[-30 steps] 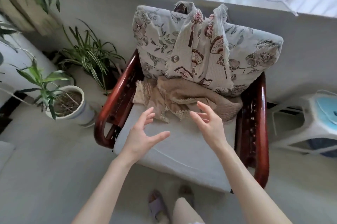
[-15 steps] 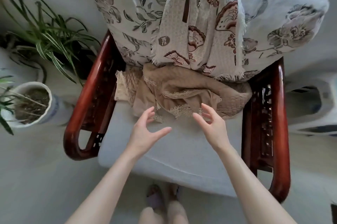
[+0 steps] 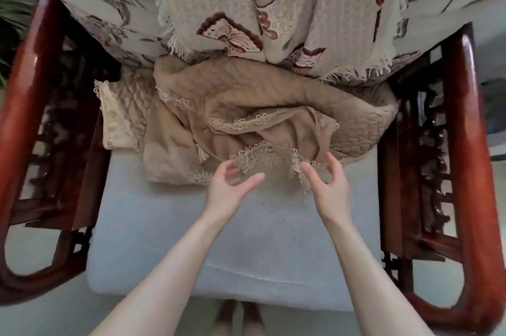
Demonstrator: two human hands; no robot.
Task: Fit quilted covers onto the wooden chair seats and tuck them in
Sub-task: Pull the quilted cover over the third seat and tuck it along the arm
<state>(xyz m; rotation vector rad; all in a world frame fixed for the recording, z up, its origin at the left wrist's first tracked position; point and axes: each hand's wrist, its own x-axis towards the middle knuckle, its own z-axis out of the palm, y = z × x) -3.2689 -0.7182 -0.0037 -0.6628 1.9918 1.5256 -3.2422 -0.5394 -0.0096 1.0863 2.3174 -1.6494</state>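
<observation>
A crumpled tan quilted cover (image 3: pixel 254 116) with lace trim lies bunched at the back of the pale grey seat cushion (image 3: pixel 232 248) of a dark red wooden armchair (image 3: pixel 41 122). My left hand (image 3: pixel 230 185) hovers just short of the cover's lace edge, fingers loosely spread and holding nothing. My right hand (image 3: pixel 328 185) is level with it, fingers relaxed and spread, fingertips at the lace fringe without gripping it. A cream quilted piece (image 3: pixel 120 114) pokes out at the cover's left side.
A floral back cushion (image 3: pixel 82 7) leans on the chair back, with a fringed patterned throw (image 3: pixel 246 7) draped over it and overhanging the tan cover. Carved armrests (image 3: pixel 471 144) flank the seat. Plant leaves (image 3: pixel 11 15) show at the left edge. My feet (image 3: pixel 241 319) stand below the seat front.
The view has closed in on the chair seat. Both hands have reached forward from mid-cushion to the lace edge of the tan cover, still holding nothing.
</observation>
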